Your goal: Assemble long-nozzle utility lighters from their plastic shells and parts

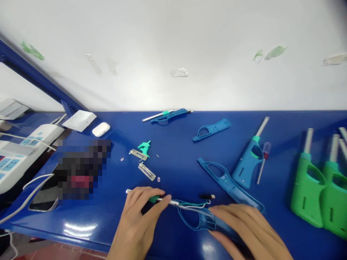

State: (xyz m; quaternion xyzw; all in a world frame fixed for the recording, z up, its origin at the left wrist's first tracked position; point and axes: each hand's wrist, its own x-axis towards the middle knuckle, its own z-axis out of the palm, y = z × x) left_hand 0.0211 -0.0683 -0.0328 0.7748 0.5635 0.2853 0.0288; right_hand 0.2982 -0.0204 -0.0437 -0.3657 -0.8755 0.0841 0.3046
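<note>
My left hand is closed around the metal tube of an opened lighter, near a green collar mostly hidden by the fingers. At the other end, my right hand grips the handle of the lighter's blue shell half, thumb and fingers on either side of it. Green and white wires run along the shell to a black igniter, which sticks out above it. Just beyond my right hand lies a loose blue shell half. Two clear fuel tanks and a green trigger part lie past my left hand.
A whole blue lighter, a screwdriver and several green lighters stand or lie to the right. Farther back are a part-assembled lighter and another shell half. A power strip and phone lie left.
</note>
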